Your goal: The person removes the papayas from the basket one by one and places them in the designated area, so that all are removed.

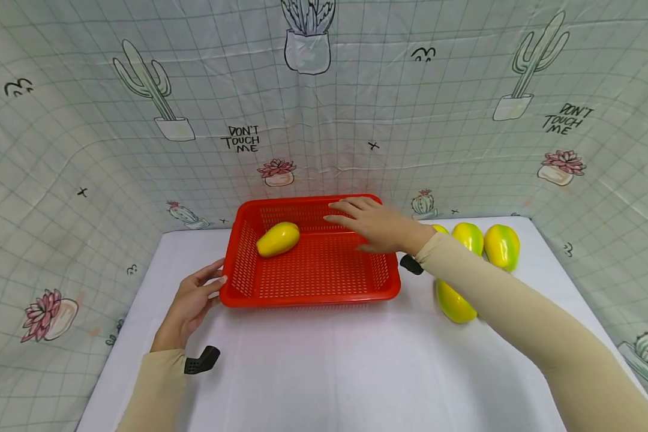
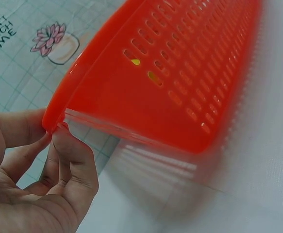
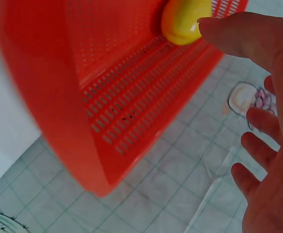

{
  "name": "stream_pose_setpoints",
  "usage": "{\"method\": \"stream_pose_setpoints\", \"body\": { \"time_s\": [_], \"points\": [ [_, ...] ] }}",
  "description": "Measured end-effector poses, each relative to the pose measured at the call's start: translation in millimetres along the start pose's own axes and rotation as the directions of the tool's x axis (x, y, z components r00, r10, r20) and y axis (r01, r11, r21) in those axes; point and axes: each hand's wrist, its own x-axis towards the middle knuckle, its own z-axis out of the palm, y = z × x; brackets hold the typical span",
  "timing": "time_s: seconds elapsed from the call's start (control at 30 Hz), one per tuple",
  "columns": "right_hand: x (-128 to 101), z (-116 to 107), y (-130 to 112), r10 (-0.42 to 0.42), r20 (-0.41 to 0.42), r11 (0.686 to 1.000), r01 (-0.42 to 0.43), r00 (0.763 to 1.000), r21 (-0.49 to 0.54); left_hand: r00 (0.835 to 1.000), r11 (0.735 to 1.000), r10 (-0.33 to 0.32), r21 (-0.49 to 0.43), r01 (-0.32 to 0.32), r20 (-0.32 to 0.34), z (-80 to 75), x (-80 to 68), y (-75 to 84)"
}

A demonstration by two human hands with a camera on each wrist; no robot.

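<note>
A red plastic basket [image 1: 324, 300] with slotted walls stands at the back of the white table. One yellow mango [image 1: 278, 239] lies inside it, toward the left end. My left hand [image 1: 192, 303] pinches the basket's left rim between thumb and fingers, as the left wrist view shows up close with the hand [image 2: 44, 174] at the rim's corner. Over the right part of the basket reaches my right hand [image 1: 375, 225], its fingers spread and nothing held. In the right wrist view the same hand [image 3: 272, 131] overlaps the mango [image 3: 184, 22] with its thumb.
Right of the basket, several yellow-green mangoes [image 1: 502, 247] lie on the white table [image 1: 324, 366], partly behind my right forearm. A cloth [image 1: 324, 102] with a grid and cactus drawings hangs around the back and sides.
</note>
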Motion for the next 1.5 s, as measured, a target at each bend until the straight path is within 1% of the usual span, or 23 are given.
{"method": "stream_pose_setpoints", "body": {
  "time_s": [0.23, 0.33, 0.6, 0.93, 1.03, 1.13, 1.27, 1.43, 1.5],
  "points": [
    [26, 9, -1, -0.044, 0.048, 0.992, 0.049, 0.998, -0.116, 1.000, 1.000, -0.001, -0.002, 0.001, -0.008, -0.5, -1.3, 0.6],
    [35, 13, 0, -0.050, 0.063, 0.990, 0.057, 0.997, -0.129, 1.000, 1.000, 0.002, -0.003, -0.002, -0.008, -0.1, -1.8, 0.7],
    [59, 23, 1, -0.054, 0.091, 0.991, 0.064, 0.994, -0.121, 1.000, 1.000, 0.007, 0.000, -0.007, -0.016, 0.6, -1.9, 0.1],
    [90, 36, -6, -0.069, 0.139, 0.989, 0.086, 0.988, -0.121, 1.000, 1.000, 0.015, -0.008, -0.015, -0.021, 0.7, -0.4, -0.9],
    [100, 37, -11, -0.057, 0.164, 0.990, 0.077, 0.985, -0.117, 1.000, 1.000, 0.014, -0.015, -0.014, -0.023, 0.8, -0.5, -1.0],
    [110, 40, -16, -0.033, 0.211, 0.993, 0.055, 0.977, -0.101, 1.000, 1.000, 0.013, -0.021, -0.013, -0.025, 0.7, -0.8, -1.3],
    [121, 44, -24, -0.010, 0.253, 0.997, 0.028, 0.968, -0.068, 1.000, 1.000, 0.016, -0.021, -0.017, -0.025, 0.4, -1.5, -1.1],
    [129, 50, -29, 0.007, 0.279, 0.999, 0.008, 0.960, -0.053, 0.999, 1.000, 0.024, -0.017, -0.024, -0.024, -0.2, -1.1, -0.9],
    [130, 52, -30, 0.008, 0.275, 0.998, 0.009, 0.961, -0.059, 0.999, 1.000, 0.023, -0.011, -0.023, -0.025, -0.7, -0.6, -1.3]
  ]
}}
